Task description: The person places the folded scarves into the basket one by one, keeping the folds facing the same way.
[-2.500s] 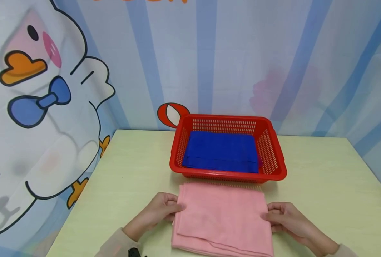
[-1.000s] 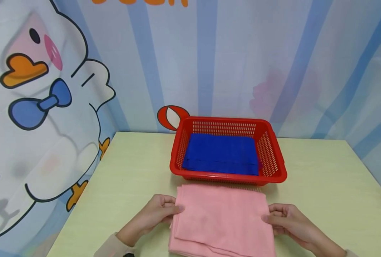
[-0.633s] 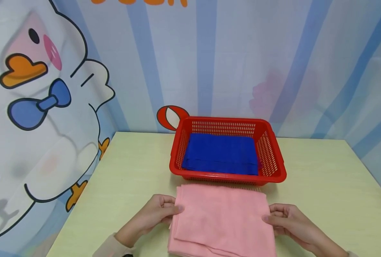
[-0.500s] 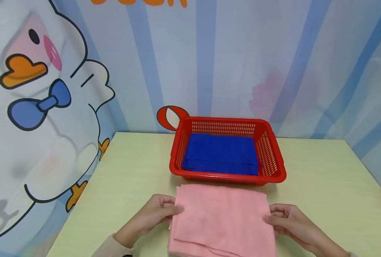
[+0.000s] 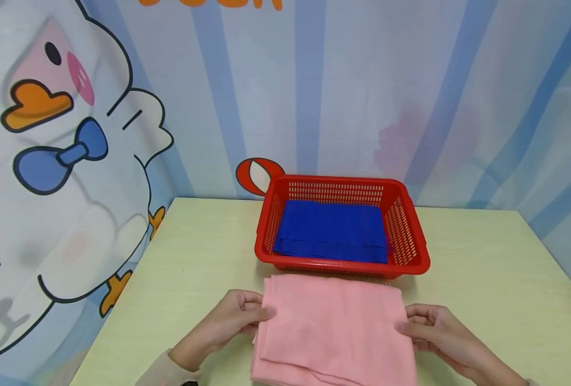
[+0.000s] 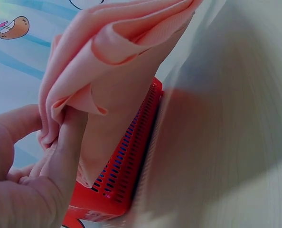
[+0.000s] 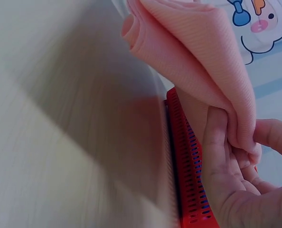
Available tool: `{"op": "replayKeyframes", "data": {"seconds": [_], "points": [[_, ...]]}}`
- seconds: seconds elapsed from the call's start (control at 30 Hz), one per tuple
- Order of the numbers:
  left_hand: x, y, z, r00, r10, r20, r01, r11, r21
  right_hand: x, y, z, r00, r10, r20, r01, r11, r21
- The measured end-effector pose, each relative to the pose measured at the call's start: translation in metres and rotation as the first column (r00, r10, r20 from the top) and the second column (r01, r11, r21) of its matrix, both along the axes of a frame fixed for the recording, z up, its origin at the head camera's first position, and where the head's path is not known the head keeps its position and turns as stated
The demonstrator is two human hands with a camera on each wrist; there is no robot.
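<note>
Pink towel, folded, lies on the tabletop just before the red basket, barely shifted over the last seconds; left hand and right hand keep pinching its side edges, so lifting seems not begun

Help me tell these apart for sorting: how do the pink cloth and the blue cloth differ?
The pink cloth lies on the table in front of the basket; the blue cloth lies inside it. The left hand and right hand pinch the pink cloth's side edges; nothing touches the blue cloth. Both are folded flat.
</note>
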State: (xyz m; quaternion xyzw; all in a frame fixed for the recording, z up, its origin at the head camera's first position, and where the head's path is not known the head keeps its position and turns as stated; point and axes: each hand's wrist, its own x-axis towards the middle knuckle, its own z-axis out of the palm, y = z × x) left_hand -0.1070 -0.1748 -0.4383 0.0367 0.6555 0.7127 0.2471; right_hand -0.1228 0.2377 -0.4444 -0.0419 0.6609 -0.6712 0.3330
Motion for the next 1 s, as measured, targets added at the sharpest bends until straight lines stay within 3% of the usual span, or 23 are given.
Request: {"op": "replayKeyframes", "data": {"seconds": [1.0], "points": [[-0.007,-0.002,0.013,1.0,-0.015,-0.025,0.014,1.0,-0.002,-0.002,-0.003,0.012,0.999,-0.04,-0.016,0.04,0.999,-0.013]]}}
